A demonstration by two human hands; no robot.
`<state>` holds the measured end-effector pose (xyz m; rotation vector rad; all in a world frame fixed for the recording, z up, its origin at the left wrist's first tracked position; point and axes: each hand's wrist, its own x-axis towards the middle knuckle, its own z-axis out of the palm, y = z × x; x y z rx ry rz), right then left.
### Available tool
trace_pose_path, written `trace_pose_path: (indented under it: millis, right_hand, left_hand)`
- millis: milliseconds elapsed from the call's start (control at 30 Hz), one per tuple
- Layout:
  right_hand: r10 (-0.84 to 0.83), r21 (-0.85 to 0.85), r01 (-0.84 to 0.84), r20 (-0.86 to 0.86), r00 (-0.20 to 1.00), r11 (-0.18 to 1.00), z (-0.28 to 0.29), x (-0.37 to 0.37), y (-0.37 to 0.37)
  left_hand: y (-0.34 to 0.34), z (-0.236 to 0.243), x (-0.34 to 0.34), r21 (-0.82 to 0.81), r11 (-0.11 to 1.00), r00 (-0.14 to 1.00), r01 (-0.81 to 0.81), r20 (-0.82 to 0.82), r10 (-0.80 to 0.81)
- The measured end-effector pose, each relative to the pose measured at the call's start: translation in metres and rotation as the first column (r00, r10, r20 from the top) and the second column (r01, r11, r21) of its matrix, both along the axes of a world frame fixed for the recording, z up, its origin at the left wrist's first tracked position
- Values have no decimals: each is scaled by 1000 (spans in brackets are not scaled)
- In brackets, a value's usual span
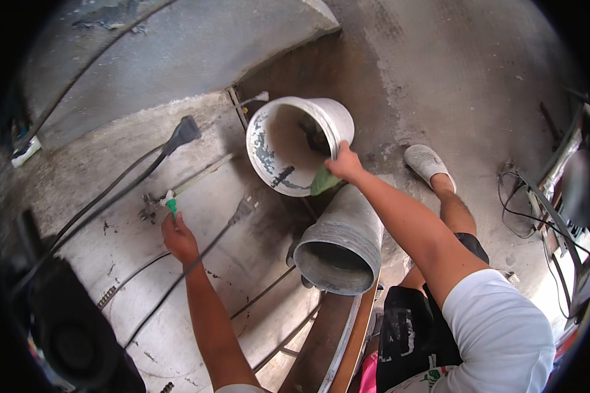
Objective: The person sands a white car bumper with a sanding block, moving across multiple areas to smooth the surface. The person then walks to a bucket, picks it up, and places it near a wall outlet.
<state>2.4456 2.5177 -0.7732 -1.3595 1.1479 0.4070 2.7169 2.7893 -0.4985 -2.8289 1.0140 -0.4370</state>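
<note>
My left hand is closed at the green handle of a small white tap, its fingertips on the green part. At the right edge of a large whitish bucket, my right hand is closed with a green, cloth-like piece under its fingers. Whether those fingers also grip the rim I cannot tell. The bucket's mouth faces me; its inner wall has dark, flaking patches, and something dark lies deep inside. Just below it is a grey bucket, its ribbed mouth also facing me.
Black cables with plugs hang across the left. A dark machine-like object fills the lower left. My foot in a light clog rests on the concrete floor. Loose wires and clutter line the right; a wooden edge runs below.
</note>
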Motion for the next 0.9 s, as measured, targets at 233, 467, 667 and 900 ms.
trace_pose_path:
  millis: [233, 467, 667, 900]
  right_hand:
    - [82, 79, -94, 141, 987, 992, -20, 107, -3]
    - [151, 47, -161, 169, 974, 986, -22, 134, -8]
    - [161, 49, -175, 213, 964, 983, -32, 113, -4]
    - [111, 149, -143, 206, 972, 978, -15, 59, -47]
  left_hand:
    - [26, 22, 38, -129, 961, 891, -243, -422, 169]
    - [35, 17, 40, 89, 982, 946, -165, -269, 183]
    - [4, -48, 8, -219, 944, 968, -246, -110, 227]
    - [-14, 28, 23, -166, 986, 955, 26, 294, 25]
